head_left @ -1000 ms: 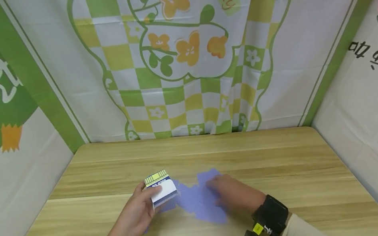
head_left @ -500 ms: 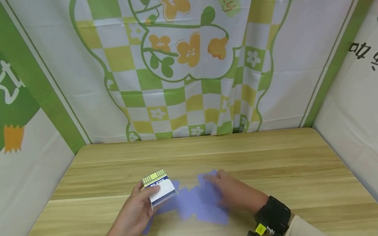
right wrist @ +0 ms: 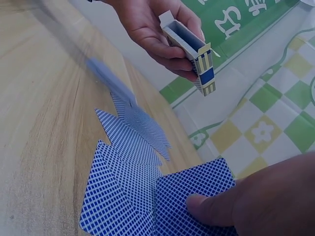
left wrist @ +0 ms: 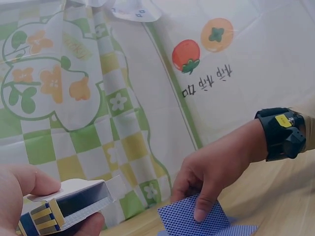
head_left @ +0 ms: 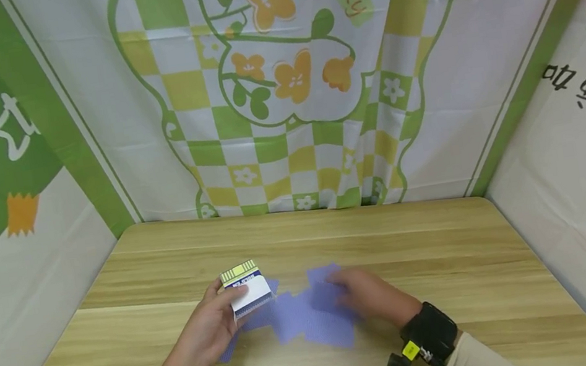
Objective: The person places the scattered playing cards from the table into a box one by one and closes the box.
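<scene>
Playing cards lie backs up in a loose, overlapping fan on the wood between two hands. At the fan's right end the right hand pinches a card, thumb flat on its patterned back; whether it has one or several, I cannot tell. The left hand grips the card box, raised above the fan's left end, mouth uncovered and a hollow showing inside.

The step looks to be arranging the spread deck, either gathering or laying it out; I can't settle which. The next move likely calls for a light pinch, so that the overlapped neighbours don't drag along, and for keeping the box up off the corners beneath it.

Around the fan, bare tabletop leaves room to slide cards sideways or toward the person. The far edge is well beyond them, with a checked curtain behind.
</scene>
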A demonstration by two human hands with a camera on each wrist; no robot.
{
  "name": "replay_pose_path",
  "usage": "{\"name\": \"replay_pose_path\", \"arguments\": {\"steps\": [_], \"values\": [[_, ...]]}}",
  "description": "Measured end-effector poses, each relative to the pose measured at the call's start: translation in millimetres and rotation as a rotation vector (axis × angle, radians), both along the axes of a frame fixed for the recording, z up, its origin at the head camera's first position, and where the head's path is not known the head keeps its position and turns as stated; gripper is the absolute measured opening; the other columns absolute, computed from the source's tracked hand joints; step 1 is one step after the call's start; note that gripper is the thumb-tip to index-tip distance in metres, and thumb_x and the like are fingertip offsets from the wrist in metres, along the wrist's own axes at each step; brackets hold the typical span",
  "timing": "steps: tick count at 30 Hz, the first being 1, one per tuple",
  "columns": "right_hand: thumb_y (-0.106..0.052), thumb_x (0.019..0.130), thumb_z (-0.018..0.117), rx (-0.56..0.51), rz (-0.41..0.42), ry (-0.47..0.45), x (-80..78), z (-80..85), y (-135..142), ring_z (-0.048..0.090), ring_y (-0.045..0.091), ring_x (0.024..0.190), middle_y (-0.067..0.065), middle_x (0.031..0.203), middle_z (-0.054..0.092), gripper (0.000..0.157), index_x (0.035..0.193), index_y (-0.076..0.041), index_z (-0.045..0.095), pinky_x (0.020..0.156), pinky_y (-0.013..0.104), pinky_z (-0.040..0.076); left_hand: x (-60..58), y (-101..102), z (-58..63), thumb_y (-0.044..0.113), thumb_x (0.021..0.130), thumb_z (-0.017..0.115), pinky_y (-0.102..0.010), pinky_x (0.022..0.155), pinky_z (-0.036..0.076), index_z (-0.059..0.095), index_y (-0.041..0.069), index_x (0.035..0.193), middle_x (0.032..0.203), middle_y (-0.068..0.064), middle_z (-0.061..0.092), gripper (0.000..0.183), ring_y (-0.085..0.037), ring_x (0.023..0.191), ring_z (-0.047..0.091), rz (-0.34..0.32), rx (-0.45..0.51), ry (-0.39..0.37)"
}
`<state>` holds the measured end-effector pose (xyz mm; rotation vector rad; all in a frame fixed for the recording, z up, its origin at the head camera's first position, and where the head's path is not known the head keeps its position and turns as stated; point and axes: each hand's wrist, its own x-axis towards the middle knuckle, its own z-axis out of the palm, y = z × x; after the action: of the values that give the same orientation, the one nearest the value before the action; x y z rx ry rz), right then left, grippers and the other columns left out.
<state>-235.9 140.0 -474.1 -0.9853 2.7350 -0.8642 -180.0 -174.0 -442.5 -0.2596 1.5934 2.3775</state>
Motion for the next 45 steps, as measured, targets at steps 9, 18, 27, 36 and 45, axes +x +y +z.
{"name": "replay_pose_path", "arguments": {"steps": [9, 18, 27, 36, 45], "values": [[-0.024, 0.1, 0.065, -0.158, -0.1, -0.036, -3.5, 4.5, -0.2, 0.052, 0.004, 0.063, -0.008, 0.073, 0.054, 0.011, 0.093, -0.018, 0.061, 0.054, 0.023, 0.047, -5.8, -0.6, -4.1, 0.006, 0.098, 0.056, -0.024, 0.089, 0.057, 0.002, 0.016, 0.156, 0.125, -0.003, 0.061, 0.08, -0.011, 0.102, 0.068, 0.016, -0.004, 0.009], [-0.025, 0.104, 0.058, -0.333, -0.046, -0.272, 24.0, 40.9, -22.7, 0.063, 0.014, 0.065, -0.002, 0.077, 0.064, 0.022, 0.123, -0.016, 0.064, 0.056, 0.032, 0.056, -8.7, 0.0, -5.7, 0.005, 0.099, 0.055, -0.026, 0.091, 0.057, -0.001, 0.016, 0.159, 0.124, -0.001, 0.062, 0.083, -0.011, 0.103, 0.068, 0.034, 0.019, 0.01], [-0.023, 0.101, 0.062, -0.401, 0.028, -0.53, 48.9, 31.3, -51.0, 0.068, 0.016, 0.062, 0.006, 0.079, 0.073, 0.021, 0.118, -0.013, 0.067, 0.058, 0.039, 0.06, -7.5, 4.1, -6.0, 0.008, 0.099, 0.057, -0.023, 0.084, 0.056, 0.002, 0.016, 0.157, 0.128, -0.004, 0.06, 0.081, -0.009, 0.101, 0.067, 0.046, -0.031, -0.008], [-0.031, 0.101, 0.062, -0.438, 0.008, -0.638, 49.3, 5.9, -58.5, 0.062, 0.017, 0.051, 0.01, 0.07, 0.069, 0.023, 0.117, -0.015, 0.065, 0.048, 0.035, 0.056, -9.6, 7.5, -5.9, 0.007, 0.099, 0.056, -0.022, 0.087, 0.056, -0.003, 0.016, 0.158, 0.132, -0.008, 0.057, 0.083, -0.011, 0.103, 0.068, 0.067, 0.011, 0.005], [-0.03, 0.102, 0.06, -0.573, -0.022, -0.76, 52.2, 6.8, -64.9, 0.06, 0.013, 0.053, 0.027, 0.084, 0.067, 0.029, 0.115, -0.004, 0.061, 0.048, 0.025, 0.05, -8.4, 12.8, -6.6, 0.007, 0.098, 0.058, -0.022, 0.088, 0.055, 0.0, 0.017, 0.156, 0.138, -0.01, 0.052, 0.082, -0.01, 0.104, 0.065, 0.097, -0.006, 0.009]]}}
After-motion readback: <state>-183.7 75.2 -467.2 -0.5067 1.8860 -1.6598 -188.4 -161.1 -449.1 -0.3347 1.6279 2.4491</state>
